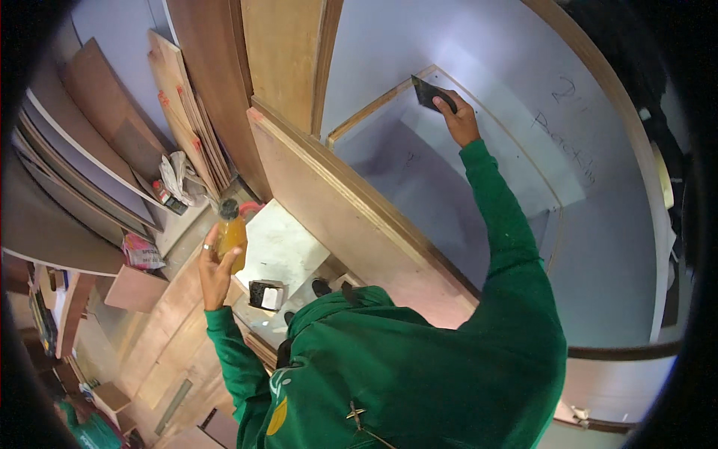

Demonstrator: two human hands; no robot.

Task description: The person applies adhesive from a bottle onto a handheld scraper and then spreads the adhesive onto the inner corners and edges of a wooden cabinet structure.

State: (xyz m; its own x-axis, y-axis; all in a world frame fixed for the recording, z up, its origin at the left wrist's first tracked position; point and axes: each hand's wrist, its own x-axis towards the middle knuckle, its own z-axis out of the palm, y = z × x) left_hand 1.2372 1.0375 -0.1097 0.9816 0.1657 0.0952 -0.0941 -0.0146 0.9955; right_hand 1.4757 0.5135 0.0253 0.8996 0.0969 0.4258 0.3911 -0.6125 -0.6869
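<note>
My left hand (215,271) grips a plastic bottle (231,234) of amber liquid with a dark cap, held out to my left above the floor. My right hand (459,117) reaches up and forward, pressing a dark flat scraper-like tool (426,93) against the upper corner of a white-lined plywood cabinet box (389,224). Both arms wear green sleeves, and my green hooded top fills the lower middle of the view.
Plywood and laminate sheets (97,150) lean against the wall at left. A white laminated panel (613,150) with handwriting stands at right. On the floor lie a white board (280,251), a small dark box (266,294), a pink packet (142,252) and crumpled plastic (178,173).
</note>
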